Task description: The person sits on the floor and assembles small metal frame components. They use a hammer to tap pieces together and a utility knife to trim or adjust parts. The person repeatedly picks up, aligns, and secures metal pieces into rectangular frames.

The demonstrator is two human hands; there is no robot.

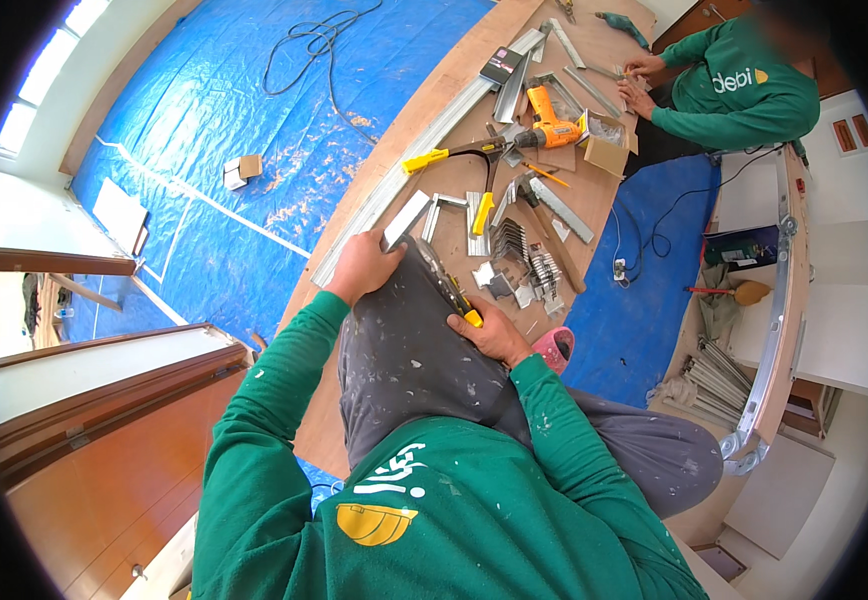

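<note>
A short metal strip (406,220) is gripped by the left hand (362,265), its long axis angled up-right; yellow-handled snips (451,290), clasped by the right hand (494,333), lie just right of it.

Left hand (362,265) on a matt grey metal strip (406,220); right hand (494,335) on snips (451,290) with glossy yellow plastic handles. Trousers (404,360): grey cloth, paint-speckled. Board (444,130), upper centre: smooth brown wood, dusty. Long rail (424,150): dull galvanised metal. Drill (551,128): shiny orange plastic. Tarp (224,110), upper left: glossy blue plastic, scuffed. Box (606,152): plain brown cardboard. Brackets (524,265): bright bare metal.
</note>
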